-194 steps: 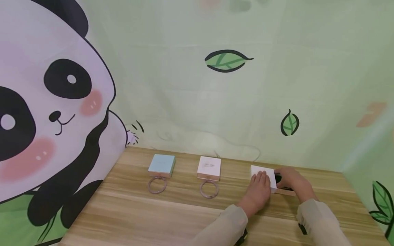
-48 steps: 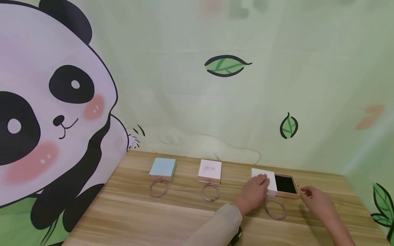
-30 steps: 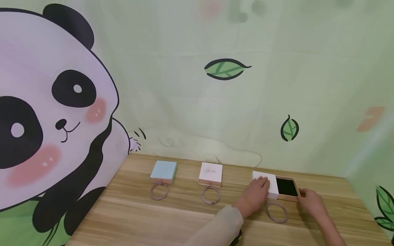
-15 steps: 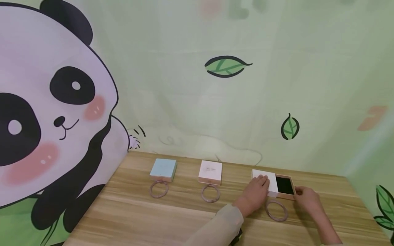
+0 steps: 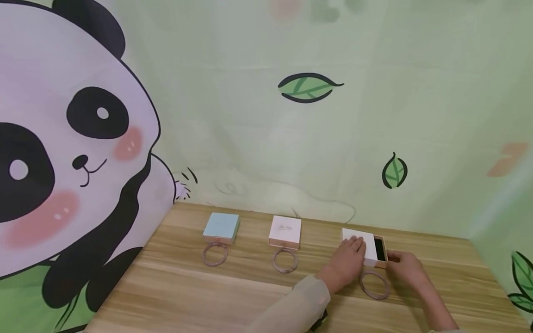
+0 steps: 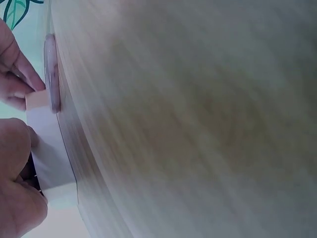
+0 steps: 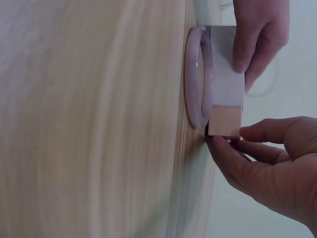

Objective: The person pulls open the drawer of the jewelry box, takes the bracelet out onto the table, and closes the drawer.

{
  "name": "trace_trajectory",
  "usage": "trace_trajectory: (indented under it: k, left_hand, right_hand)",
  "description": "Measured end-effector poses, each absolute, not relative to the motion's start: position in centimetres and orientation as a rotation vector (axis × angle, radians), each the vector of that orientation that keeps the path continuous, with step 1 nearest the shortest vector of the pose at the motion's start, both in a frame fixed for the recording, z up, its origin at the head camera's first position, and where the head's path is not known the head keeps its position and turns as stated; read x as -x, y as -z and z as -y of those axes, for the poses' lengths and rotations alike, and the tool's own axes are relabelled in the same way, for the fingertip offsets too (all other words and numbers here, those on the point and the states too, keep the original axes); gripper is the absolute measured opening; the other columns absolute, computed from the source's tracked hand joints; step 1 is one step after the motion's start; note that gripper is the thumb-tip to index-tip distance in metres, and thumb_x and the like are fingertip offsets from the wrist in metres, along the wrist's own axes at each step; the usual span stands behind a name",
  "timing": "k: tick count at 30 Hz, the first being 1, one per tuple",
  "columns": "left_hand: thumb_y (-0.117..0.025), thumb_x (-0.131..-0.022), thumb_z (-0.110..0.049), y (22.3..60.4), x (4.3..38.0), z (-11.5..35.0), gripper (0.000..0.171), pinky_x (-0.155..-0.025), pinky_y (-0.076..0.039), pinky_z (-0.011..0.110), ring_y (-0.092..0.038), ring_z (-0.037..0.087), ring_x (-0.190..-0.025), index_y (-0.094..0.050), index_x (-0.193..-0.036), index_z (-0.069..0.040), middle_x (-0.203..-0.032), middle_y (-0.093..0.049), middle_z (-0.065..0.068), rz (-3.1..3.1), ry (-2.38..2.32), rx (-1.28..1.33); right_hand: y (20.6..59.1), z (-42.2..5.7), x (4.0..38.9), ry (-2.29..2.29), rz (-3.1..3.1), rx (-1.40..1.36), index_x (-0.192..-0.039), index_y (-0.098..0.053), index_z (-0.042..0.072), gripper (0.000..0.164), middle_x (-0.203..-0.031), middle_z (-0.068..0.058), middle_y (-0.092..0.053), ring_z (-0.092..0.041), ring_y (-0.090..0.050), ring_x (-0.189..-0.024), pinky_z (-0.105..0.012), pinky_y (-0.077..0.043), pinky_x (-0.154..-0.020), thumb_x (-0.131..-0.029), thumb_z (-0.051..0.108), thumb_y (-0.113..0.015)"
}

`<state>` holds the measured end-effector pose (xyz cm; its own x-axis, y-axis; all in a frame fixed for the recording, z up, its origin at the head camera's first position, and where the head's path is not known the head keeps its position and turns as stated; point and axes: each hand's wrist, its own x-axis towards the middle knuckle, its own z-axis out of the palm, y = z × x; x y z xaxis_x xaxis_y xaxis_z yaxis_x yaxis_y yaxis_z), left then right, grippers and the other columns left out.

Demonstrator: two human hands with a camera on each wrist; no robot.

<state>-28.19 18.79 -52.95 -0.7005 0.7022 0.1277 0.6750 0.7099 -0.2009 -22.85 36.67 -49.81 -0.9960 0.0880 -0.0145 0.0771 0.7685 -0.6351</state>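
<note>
My left hand (image 5: pixel 343 261) holds the white sleeve (image 7: pixel 225 74) of a slide-out gift box at the right of the table, thumb on its near side and fingers over the top. A pink drawer (image 7: pixel 225 120) with a black lining (image 5: pixel 380 249) sticks a short way out of the sleeve's right end. At that end my right hand (image 5: pixel 410 268) has its thumb and fingers on the drawer's edges. A pale mauve bangle (image 7: pixel 192 79) lies on the table just in front of this box.
A light blue box (image 5: pixel 222 224) and a pinkish white box (image 5: pixel 286 227) stand shut to the left on the wooden table (image 5: pixel 245 305). In front of each lies another bangle, the left bangle (image 5: pixel 215 265) and the middle bangle (image 5: pixel 285 272). Behind hangs a panda-print cloth (image 5: pixel 233 120).
The black-lined drawer has slid leftward into the white sleeve, my right hand moving with it. My left hand stays on the sleeve. Since the oldest frame, a bangle has appeared in front of the box.
</note>
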Motion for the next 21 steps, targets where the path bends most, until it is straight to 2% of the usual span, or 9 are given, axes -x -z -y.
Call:
trace_trajectory:
  k: [5,9,12,16,21]
  left_hand:
    - [-0.048,-0.108,-0.035,53.4,28.3,-18.9,0.05,-0.119,-0.031,0.027,-0.036,0.012,-0.147,-0.045,-0.154,-0.016,-0.159,-0.04,-0.004,2.721,-0.161,1.101]
    - [-0.049,-0.107,-0.033,53.4,28.2,-18.9,0.048,-0.118,-0.033,0.028,-0.038,0.012,-0.146,-0.047,-0.152,-0.015,-0.158,-0.042,-0.004,2.72,-0.12,1.092]
    - [-0.048,-0.108,-0.032,53.2,28.1,-19.0,0.047,-0.118,-0.034,0.028,-0.039,0.012,-0.145,-0.048,-0.151,-0.015,-0.157,-0.044,-0.003,2.719,-0.108,1.074]
    - [-0.049,-0.107,-0.032,53.1,27.9,-19.0,0.047,-0.118,-0.034,0.029,-0.04,0.013,-0.145,-0.048,-0.151,-0.013,-0.156,-0.045,-0.002,2.722,-0.096,1.049]
    - [-0.05,-0.106,-0.035,53.4,27.9,-18.9,0.049,-0.117,-0.035,0.03,-0.041,0.015,-0.144,-0.049,-0.149,-0.013,-0.155,-0.046,-0.001,2.702,-0.11,1.058]
  right_hand:
    - [50.3,-35.5,23.3,-1.225,2.901,0.141,-0.129,-0.055,-0.022,0.046,-0.12,-0.035,-0.065,-0.041,-0.066,-0.108,-0.035,-0.055,-0.082,-0.094,0.007,-0.063]
    - [50.5,-34.8,23.6,-1.333,2.864,0.14,-0.129,-0.052,-0.025,0.045,-0.117,-0.035,-0.067,-0.034,-0.068,-0.103,-0.021,-0.054,-0.073,-0.094,0.003,-0.06]
    - [50.5,-34.6,23.6,-1.344,2.852,0.133,-0.128,-0.051,-0.026,0.043,-0.117,-0.036,-0.065,-0.037,-0.068,-0.104,-0.02,-0.053,-0.073,-0.095,0.001,-0.06]
    - [50.4,-34.5,23.6,-1.341,2.865,0.11,-0.13,-0.049,-0.026,0.045,-0.121,-0.038,-0.063,-0.042,-0.066,-0.11,-0.024,-0.056,-0.078,-0.096,0.0,-0.06]
    - [50.8,-34.6,23.4,-1.358,2.868,0.091,-0.134,-0.045,-0.027,0.046,-0.127,-0.04,-0.059,-0.047,-0.061,-0.118,-0.024,-0.055,-0.083,-0.098,0.0,-0.058]
